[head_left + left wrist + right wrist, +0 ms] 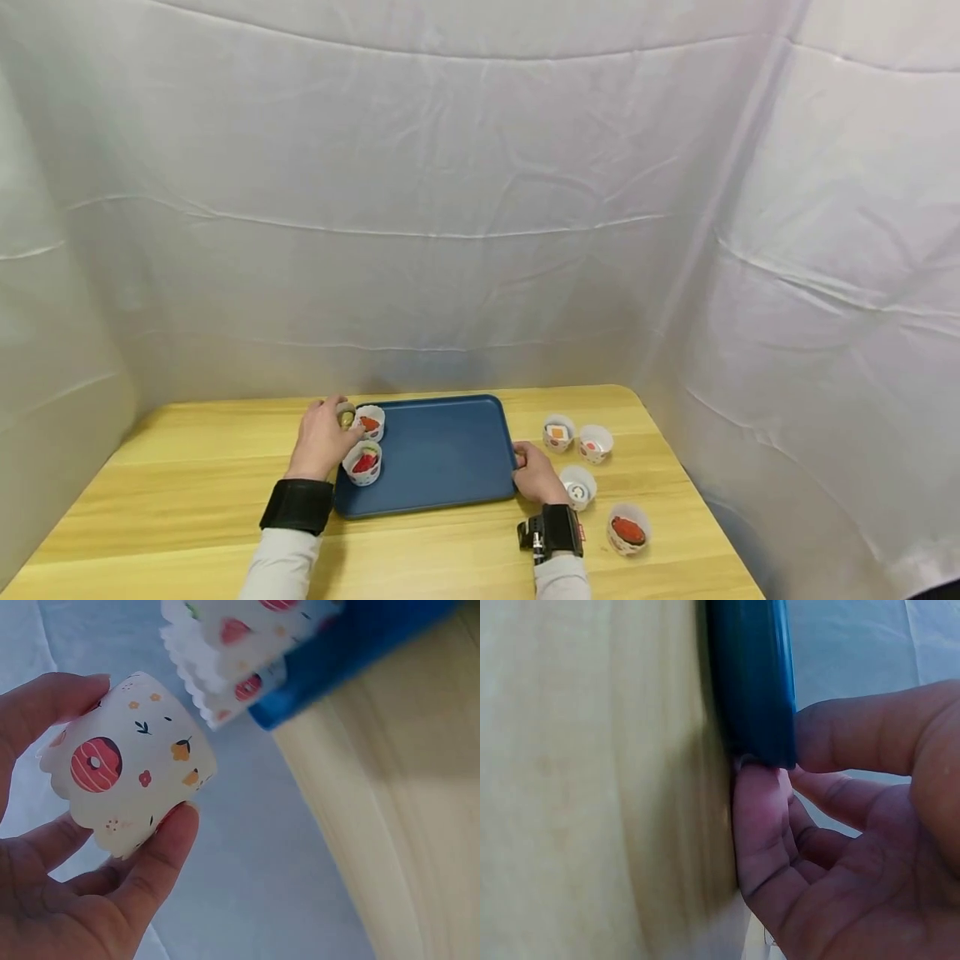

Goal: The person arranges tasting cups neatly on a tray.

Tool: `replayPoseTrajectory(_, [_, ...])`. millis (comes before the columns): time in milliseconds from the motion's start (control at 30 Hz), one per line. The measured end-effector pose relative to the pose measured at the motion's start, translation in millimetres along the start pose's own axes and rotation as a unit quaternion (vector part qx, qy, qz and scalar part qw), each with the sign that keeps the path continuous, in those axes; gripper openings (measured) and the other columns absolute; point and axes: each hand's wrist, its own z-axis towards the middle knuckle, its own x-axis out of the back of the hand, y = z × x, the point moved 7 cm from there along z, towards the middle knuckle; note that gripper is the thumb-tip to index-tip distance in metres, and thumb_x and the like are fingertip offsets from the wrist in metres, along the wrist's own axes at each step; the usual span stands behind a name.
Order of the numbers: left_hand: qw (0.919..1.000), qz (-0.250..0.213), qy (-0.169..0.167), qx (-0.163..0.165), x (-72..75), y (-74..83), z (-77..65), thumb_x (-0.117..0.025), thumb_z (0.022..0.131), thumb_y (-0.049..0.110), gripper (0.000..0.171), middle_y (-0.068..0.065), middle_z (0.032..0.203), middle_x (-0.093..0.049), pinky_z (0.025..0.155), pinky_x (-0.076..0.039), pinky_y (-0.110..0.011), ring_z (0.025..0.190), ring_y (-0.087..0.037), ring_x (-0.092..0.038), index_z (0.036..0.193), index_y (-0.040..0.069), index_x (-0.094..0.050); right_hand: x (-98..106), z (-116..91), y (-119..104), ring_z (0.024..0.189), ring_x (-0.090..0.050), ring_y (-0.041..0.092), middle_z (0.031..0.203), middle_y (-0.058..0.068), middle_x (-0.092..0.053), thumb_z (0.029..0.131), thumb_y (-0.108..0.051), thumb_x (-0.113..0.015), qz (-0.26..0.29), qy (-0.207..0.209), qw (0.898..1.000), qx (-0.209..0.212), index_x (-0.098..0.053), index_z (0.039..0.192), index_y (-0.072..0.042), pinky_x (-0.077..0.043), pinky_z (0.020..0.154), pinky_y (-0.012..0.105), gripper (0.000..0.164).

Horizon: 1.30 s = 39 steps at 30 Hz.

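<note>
My left hand (318, 439) pinches a white paper baking cup (142, 761) printed with doughnuts and flowers, thumb on one side and fingers on the other. In the head view this cup overlaps the left back corner of a blue tray (442, 454), with something brownish green inside. Close beside it, a paper cup with a red piece (370, 425) stands on the tray, and a cup with red and green pieces (363, 467) is nearer me. My right hand (536, 473) grips the tray's right edge, thumb over the rim and a finger beneath it.
Right of the tray on the wooden table (435, 550) are a cup with an orange and white piece (558, 433), a cup with a pink bit (596, 444), a cup with a white piece (578, 487) and a cup with a red piece (628, 530). Grey sheeting (412, 292) surrounds the table.
</note>
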Motion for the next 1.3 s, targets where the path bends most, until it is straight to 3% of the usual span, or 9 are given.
replayPoseTrajectory(267, [0.9999,-0.009,-0.001,-0.006,-8.0,15.1,5.5,-0.078,0.086,0.015,0.055,-0.034,0.124,-0.050,0.096,-0.048,-0.061,0.113,-0.048,-0.051,0.130,-0.009,-0.055,0,2,1,0.083,-0.046,0.024,0.098,0.015,-0.052,0.092,0.012,-0.053,0.003,0.002,1.000,-0.004,-0.046,0.143,0.011,-0.035,0.069,0.035,0.052])
replayPoseTrajectory(600, [0.9990,-0.012,-0.011,-0.041,-28.9,35.1,14.6,-0.083,0.083,0.015,0.055,-0.032,0.122,-0.054,0.094,-0.048,-0.061,0.112,-0.049,-0.053,0.127,-0.007,-0.058,3,2,3,0.088,-0.049,0.025,0.105,0.015,-0.056,0.094,0.008,-0.057,-0.002,0.002,1.000,-0.009,-0.046,0.145,0.008,-0.039,0.074,0.038,0.052])
replayPoseTrajectory(1067, [0.9981,-0.002,-0.022,-0.057,-47.2,44.0,32.2,-0.084,0.083,0.011,0.056,-0.033,0.120,-0.054,0.091,-0.050,-0.059,0.108,-0.048,-0.055,0.129,-0.008,-0.058,4,5,-1,0.087,-0.049,0.024,0.103,0.015,-0.055,0.094,0.008,-0.058,-0.002,0.008,1.000,-0.011,-0.048,0.144,0.006,-0.039,0.074,0.037,0.051])
replayPoseTrajectory(1300, [0.9983,-0.010,-0.032,-0.047,-54.9,42.5,35.7,-0.084,0.082,0.009,0.057,-0.033,0.124,-0.052,0.094,-0.048,-0.061,0.113,-0.049,-0.052,0.130,-0.006,-0.057,4,5,3,0.088,-0.052,0.023,0.102,0.016,-0.058,0.092,0.009,-0.060,-0.005,0.014,1.000,-0.013,-0.050,0.141,0.007,-0.043,0.074,0.035,0.051])
